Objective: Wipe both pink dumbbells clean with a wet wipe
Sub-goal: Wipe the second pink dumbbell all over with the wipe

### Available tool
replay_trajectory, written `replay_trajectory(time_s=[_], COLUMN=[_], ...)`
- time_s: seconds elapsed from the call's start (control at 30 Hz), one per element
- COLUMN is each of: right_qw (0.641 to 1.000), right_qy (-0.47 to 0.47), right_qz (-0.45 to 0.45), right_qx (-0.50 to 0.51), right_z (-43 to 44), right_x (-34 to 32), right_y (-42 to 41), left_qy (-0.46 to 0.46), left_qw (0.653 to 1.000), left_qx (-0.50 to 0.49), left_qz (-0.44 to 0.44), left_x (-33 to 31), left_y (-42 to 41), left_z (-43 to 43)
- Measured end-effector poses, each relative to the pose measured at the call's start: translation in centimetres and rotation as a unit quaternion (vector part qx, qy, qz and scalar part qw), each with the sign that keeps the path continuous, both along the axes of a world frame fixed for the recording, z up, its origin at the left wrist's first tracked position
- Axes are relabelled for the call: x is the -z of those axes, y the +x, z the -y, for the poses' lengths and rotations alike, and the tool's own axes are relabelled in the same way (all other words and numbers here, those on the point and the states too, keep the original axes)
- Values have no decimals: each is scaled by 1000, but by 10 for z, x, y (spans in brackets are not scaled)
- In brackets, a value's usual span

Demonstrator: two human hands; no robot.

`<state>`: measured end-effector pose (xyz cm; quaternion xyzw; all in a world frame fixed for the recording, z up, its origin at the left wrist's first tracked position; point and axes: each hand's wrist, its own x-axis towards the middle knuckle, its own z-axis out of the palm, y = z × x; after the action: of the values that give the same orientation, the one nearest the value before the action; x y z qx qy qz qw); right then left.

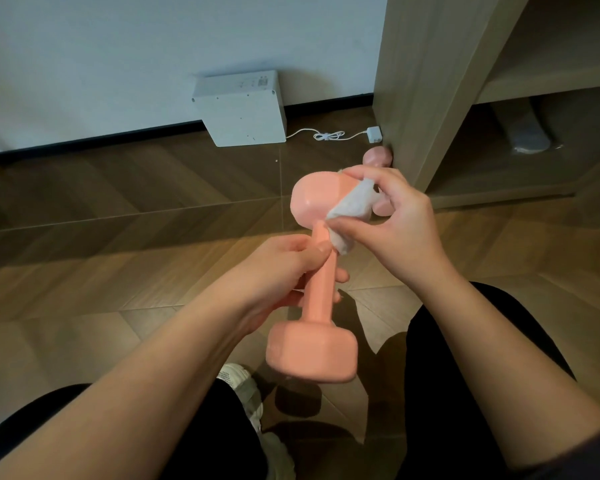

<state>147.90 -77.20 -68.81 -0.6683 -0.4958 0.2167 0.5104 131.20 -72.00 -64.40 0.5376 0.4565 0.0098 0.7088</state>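
My left hand point(284, 271) grips the pink dumbbell point(317, 292) by its handle while my right hand point(392, 220) pinches the wet wipe point(350, 206) against its upper head.

floor dumbbell point(377, 156) mostly hidden behind right hand point(400, 220) and wipe point(352, 202); held dumbbell point(312, 355) handle partly under left hand point(284, 268); white box point(239, 109) markings too small to read
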Motion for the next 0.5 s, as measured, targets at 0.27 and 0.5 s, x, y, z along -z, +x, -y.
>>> replay_trajectory(time_s=[0.27, 0.5], right_qw=[1000, 992], right_qy=[1, 115], right_qz=[-9, -37], right_qx=[-17, 26], right_z=[-2, -3], right_x=[1, -3], right_y=[-7, -14], left_qy=[103, 98], left_qw=[992, 991], left_qx=[-15, -40], left_qz=[-74, -78], left_x=[4, 9], left_y=[6, 9], left_z=[1, 3])
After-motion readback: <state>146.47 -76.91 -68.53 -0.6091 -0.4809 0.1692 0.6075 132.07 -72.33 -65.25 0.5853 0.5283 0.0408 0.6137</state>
